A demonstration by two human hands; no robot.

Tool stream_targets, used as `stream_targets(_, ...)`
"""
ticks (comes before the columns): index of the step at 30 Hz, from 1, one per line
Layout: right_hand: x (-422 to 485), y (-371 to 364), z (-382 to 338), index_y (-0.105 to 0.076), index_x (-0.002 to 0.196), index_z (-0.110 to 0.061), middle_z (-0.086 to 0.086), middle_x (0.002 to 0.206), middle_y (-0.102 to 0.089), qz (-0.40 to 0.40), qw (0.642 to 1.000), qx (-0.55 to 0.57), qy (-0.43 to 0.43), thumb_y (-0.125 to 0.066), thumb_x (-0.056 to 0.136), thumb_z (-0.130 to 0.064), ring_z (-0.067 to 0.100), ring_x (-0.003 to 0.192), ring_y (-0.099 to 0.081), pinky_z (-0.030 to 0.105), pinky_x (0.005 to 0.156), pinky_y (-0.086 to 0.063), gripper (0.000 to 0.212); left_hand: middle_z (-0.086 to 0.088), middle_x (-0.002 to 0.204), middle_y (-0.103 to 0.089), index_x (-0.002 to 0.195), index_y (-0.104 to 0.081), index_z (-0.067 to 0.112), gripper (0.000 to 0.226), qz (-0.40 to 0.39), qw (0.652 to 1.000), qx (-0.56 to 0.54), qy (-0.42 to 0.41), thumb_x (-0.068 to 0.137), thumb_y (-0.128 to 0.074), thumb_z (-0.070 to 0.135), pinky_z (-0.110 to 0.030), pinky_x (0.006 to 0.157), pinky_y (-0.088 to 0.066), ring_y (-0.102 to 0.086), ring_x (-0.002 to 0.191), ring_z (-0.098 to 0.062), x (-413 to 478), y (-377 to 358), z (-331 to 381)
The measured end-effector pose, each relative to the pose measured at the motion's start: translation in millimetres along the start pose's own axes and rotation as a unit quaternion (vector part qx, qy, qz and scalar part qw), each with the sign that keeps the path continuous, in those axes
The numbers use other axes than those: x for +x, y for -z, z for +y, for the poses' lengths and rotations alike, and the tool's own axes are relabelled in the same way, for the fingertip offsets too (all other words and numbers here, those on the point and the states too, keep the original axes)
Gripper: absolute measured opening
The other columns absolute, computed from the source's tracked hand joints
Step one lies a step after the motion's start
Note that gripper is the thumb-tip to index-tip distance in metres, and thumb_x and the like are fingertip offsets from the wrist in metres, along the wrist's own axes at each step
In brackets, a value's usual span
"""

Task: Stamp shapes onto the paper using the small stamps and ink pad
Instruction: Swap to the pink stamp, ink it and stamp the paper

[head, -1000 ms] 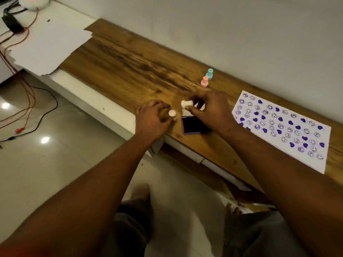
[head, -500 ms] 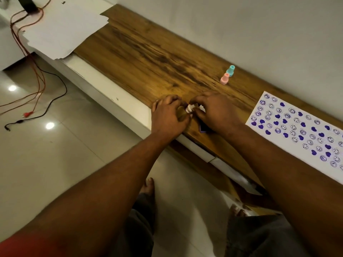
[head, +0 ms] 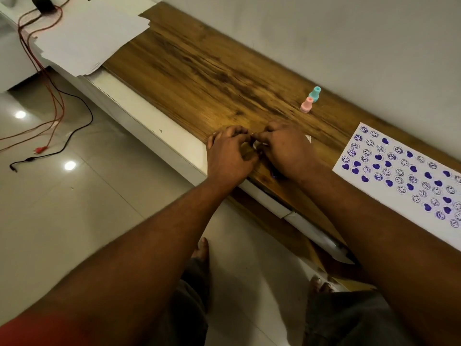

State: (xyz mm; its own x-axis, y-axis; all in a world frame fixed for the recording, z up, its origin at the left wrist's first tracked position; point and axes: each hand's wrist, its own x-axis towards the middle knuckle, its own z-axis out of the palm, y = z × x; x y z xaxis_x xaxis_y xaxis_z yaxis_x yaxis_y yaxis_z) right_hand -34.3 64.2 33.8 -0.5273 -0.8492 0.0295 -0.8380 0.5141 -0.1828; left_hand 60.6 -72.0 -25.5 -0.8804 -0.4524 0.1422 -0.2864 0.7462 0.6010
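My left hand (head: 228, 156) and my right hand (head: 287, 151) meet fingertip to fingertip near the front edge of the wooden tabletop (head: 199, 71). Both pinch a small white stamp (head: 256, 146), of which only a sliver shows. The ink pad (head: 274, 175) lies under my right hand, with just a purple speck visible. The white paper (head: 369, 156), covered in purple hearts and smiley faces, lies to the right. A pink stamp (head: 306, 105) and a teal stamp (head: 314, 94) stand upright near the wall.
Loose white sheets (head: 92, 33) lie at the table's far left end. Red and black wires (head: 53, 101) trail down onto the tiled floor. The wall runs close behind the table. My feet and knees are below the table's edge.
My hands have come together; a second ago the left held a small white piece apart from the stamp in the right. The ink pad, then in plain sight, is now covered. The view shifted left.
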Motion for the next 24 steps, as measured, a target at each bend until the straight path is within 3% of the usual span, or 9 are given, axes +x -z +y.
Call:
stream_targets(3,-0.1,-3.1,1.2,-0.059,0.143,-0.027,0.006,0.12,-0.062,0.001,1.0,-0.004,-0.002,-0.059,0.101,-0.027,0.025,0.11,-0.057,0.037,0.09,-0.048,0.042,0.008,0.137,-0.06,0.118,-0.074,0.029,0.043,0.001,1.0,0.003,0.002,0.08,-0.07,0.048,-0.051,0.118,-0.026,-0.05,0.132,-0.017,0.2,-0.7,1.1)
stream_targets(6,-3.6,3.9,9.6,-0.053,0.148,-0.028,0.003,0.126,-0.067,0.028,0.998,0.063,-0.014,-0.06,0.099,-0.038,0.022,0.114,-0.06,0.035,0.092,-0.047,0.05,0.008,0.137,-0.06,0.118,-0.074,0.03,0.044,0.007,1.0,0.003,0.0,0.081,-0.067,0.053,-0.052,0.118,-0.027,-0.05,0.133,-0.018,0.8,-1.6,2.9)
stream_targets(10,-3.3,26.0,54.8,-0.058,0.14,-0.031,-0.004,0.111,-0.072,0.15,0.977,0.086,-0.126,-0.067,0.091,-0.054,0.017,0.099,-0.066,0.035,0.085,-0.053,0.055,0.008,0.136,-0.061,0.122,-0.072,0.031,0.044,0.019,1.0,0.001,-0.004,0.086,-0.068,0.055,-0.052,0.118,-0.028,-0.051,0.132,-0.017,2.5,0.4,4.0)
stream_targets(13,6.7,33.9,93.9,-0.053,0.144,-0.022,0.009,0.124,-0.068,0.137,0.967,-0.002,-0.216,-0.067,0.093,-0.047,0.031,0.11,-0.065,0.044,0.092,-0.053,0.059,0.007,0.138,-0.061,0.13,-0.067,0.031,0.051,0.02,1.0,0.001,0.001,0.086,-0.072,0.055,-0.051,0.118,-0.029,-0.05,0.133,-0.017,3.2,3.4,6.2)
stream_targets(16,18.3,26.0,105.1,-0.053,0.141,-0.018,0.015,0.126,-0.065,0.106,0.964,-0.03,-0.243,-0.065,0.095,-0.045,0.036,0.11,-0.064,0.045,0.089,-0.052,0.055,0.006,0.14,-0.06,0.136,-0.063,0.03,0.061,0.016,1.0,-0.006,-0.007,0.084,-0.075,0.059,-0.049,0.119,-0.028,-0.05,0.135,-0.017,1.8,4.5,5.6)
stream_targets(20,30.0,8.1,102.0,-0.064,0.112,-0.014,0.015,0.104,-0.07,0.116,0.965,-0.052,-0.229,-0.052,0.096,-0.035,0.038,0.091,-0.067,0.044,0.081,-0.055,0.029,0.005,0.14,-0.059,0.138,-0.061,0.03,0.068,0.023,0.999,-0.025,-0.006,0.08,-0.079,0.059,-0.047,0.117,-0.032,-0.05,0.135,-0.018,3.2,7.3,3.8)
stream_targets(24,32.7,5.1,108.7,-0.065,0.106,-0.011,0.018,0.098,-0.07,0.112,0.968,-0.054,-0.218,-0.051,0.097,-0.029,0.04,0.087,-0.066,0.043,0.077,-0.053,0.024,0.007,0.14,-0.059,0.137,-0.062,0.03,0.073,0.036,0.998,-0.038,-0.018,0.076,-0.08,0.066,-0.044,0.114,-0.031,-0.049,0.135,-0.015,5.1,7.6,7.1)
